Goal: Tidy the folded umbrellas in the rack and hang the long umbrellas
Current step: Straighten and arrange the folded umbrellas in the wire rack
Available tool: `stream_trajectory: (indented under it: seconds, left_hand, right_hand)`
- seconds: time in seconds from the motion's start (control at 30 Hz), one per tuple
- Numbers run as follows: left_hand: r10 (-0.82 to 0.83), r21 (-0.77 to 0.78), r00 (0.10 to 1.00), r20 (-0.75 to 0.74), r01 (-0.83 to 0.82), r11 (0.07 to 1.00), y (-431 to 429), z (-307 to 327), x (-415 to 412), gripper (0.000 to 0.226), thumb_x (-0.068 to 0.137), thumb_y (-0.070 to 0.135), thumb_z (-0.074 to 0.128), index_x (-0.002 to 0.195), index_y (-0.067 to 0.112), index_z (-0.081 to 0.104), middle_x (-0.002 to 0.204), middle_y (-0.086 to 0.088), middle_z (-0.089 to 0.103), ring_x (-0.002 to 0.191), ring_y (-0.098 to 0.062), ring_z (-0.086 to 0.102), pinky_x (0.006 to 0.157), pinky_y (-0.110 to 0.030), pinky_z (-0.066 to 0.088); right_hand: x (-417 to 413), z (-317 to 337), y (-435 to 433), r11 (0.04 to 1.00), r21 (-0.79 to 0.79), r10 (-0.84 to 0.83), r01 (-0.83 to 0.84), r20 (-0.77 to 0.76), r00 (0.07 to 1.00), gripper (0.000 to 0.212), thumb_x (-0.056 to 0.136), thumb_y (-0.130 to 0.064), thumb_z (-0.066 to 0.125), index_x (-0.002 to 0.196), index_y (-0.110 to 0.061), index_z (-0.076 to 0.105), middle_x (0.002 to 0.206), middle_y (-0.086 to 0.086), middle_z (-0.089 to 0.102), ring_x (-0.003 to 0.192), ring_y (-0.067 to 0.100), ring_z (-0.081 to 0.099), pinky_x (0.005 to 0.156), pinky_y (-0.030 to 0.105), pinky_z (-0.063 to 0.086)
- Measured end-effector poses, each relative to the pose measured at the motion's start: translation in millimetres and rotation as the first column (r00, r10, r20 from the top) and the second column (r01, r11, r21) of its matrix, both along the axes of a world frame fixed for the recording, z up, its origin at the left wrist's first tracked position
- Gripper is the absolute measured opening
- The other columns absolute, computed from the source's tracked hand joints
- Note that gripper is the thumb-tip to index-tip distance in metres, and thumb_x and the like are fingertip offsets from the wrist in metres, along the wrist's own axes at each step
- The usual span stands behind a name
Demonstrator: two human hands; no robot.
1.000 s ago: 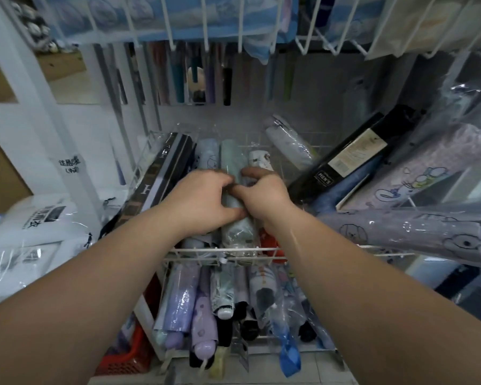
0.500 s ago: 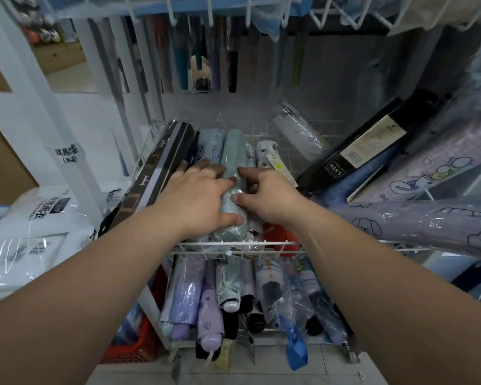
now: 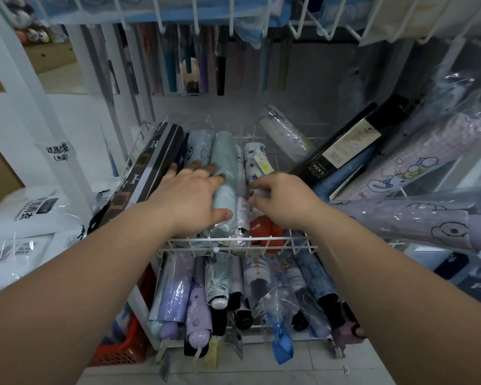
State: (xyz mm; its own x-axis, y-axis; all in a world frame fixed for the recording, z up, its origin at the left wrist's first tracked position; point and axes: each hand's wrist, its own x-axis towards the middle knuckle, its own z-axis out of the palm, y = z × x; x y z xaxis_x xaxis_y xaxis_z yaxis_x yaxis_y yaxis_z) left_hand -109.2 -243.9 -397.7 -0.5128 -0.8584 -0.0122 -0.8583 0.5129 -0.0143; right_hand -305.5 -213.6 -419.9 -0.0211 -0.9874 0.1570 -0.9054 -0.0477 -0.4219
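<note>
A white wire rack basket (image 3: 235, 242) holds folded umbrellas side by side: a black boxed one (image 3: 147, 173), a light blue one (image 3: 200, 143), a pale green one (image 3: 226, 159) and a white patterned one (image 3: 254, 159). My left hand (image 3: 190, 202) lies flat over the blue and green umbrellas, fingers spread, thumb resting on the green one. Just right of it, my right hand (image 3: 285, 202) has its fingers curled loosely against the white umbrella's plastic sleeve and holds nothing. Long umbrellas (image 3: 195, 65) hang behind the rack.
A lower basket (image 3: 245, 327) holds several more folded umbrellas. A black "MEN'S" box (image 3: 342, 151) and purple cartoon-print umbrellas (image 3: 417, 168) lean in from the right. White packaged bags (image 3: 25, 218) lie at the left, with a red crate (image 3: 122, 348) on the floor.
Both hands have let go of the pale green umbrella. The left hand has flattened over it and the right hand has drawn slightly to the right.
</note>
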Motion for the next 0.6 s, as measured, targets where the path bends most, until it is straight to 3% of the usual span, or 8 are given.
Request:
stream_trajectory:
  seconds: [0.1,0.17,0.27,0.4,0.5,0.6]
  left_hand:
    - [-0.035,-0.059,0.99,-0.137,0.027,0.998,13.2,2.5,-10.4,0.078,0.095,0.063,0.05,0.16,0.028,0.023,0.167,-0.001,0.023,0.153,-0.026,0.023,0.125,-0.053,0.017]
    - [-0.121,-0.082,0.952,-0.28,0.102,0.991,28.4,1.8,-24.7,0.072,0.095,0.056,0.057,0.157,0.028,0.032,0.162,0.001,0.035,0.148,-0.024,0.032,0.122,-0.044,0.025]
    - [-0.24,-0.035,0.842,-0.483,0.255,0.966,46.9,-4.1,-54.0,0.064,0.093,0.042,0.068,0.151,0.029,0.045,0.153,0.005,0.047,0.141,-0.018,0.041,0.119,-0.036,0.033]
    - [-0.326,0.025,0.746,-0.58,0.416,0.909,53.6,-16.3,-95.5,0.061,0.089,0.038,0.074,0.145,0.033,0.052,0.145,0.007,0.054,0.132,-0.011,0.05,0.111,-0.035,0.043]
    - [-0.329,0.074,0.717,-0.614,0.468,0.881,53.9,-23.0,-122.7,0.062,0.089,0.034,0.075,0.146,0.037,0.05,0.145,0.009,0.053,0.133,-0.009,0.05,0.11,-0.028,0.04]
    - [-0.336,0.089,0.678,-0.654,0.51,0.856,52.2,-29.0,-144.2,0.065,0.087,0.037,0.077,0.143,0.049,0.046,0.147,0.011,0.052,0.135,-0.008,0.05,0.113,-0.04,0.043]
  right_hand:
    - [-6.7,9.6,23.9,0.985,-0.145,-0.093,0.098,0.043,0.995,0.032,0.092,-0.034,0.064,0.121,-0.024,0.069,0.122,0.004,0.065,0.111,0.021,0.061,0.096,0.036,0.05]
    - [-13.6,11.4,50.7,0.952,-0.236,-0.146,0.193,0.204,0.968,0.029,0.092,-0.035,0.066,0.118,-0.024,0.07,0.115,-0.003,0.068,0.102,0.011,0.062,0.091,0.03,0.051]
    - [-24.1,-1.5,95.0,0.885,-0.295,-0.199,0.361,0.461,0.865,0.019,0.091,-0.031,0.068,0.108,-0.025,0.072,0.1,-0.012,0.07,0.091,0.001,0.063,0.081,0.018,0.05]
    - [-27.1,-21.9,142.2,0.776,-0.292,-0.241,0.559,0.682,0.69,0.004,0.09,-0.025,0.07,0.091,-0.025,0.074,0.08,-0.014,0.07,0.078,-0.003,0.064,0.068,0.006,0.044]
    - [-28.3,-39.6,166.2,0.691,-0.228,-0.274,0.686,0.796,0.54,0.018,0.091,-0.027,0.069,0.073,-0.024,0.071,0.066,-0.009,0.068,0.064,0.004,0.063,0.059,0.011,0.045]
    - [-39.5,-50.9,173.1,0.581,-0.135,-0.295,0.802,0.884,0.363,0.02,0.091,-0.033,0.069,0.075,-0.021,0.07,0.07,-0.005,0.07,0.07,0.01,0.068,0.067,0.028,0.056]
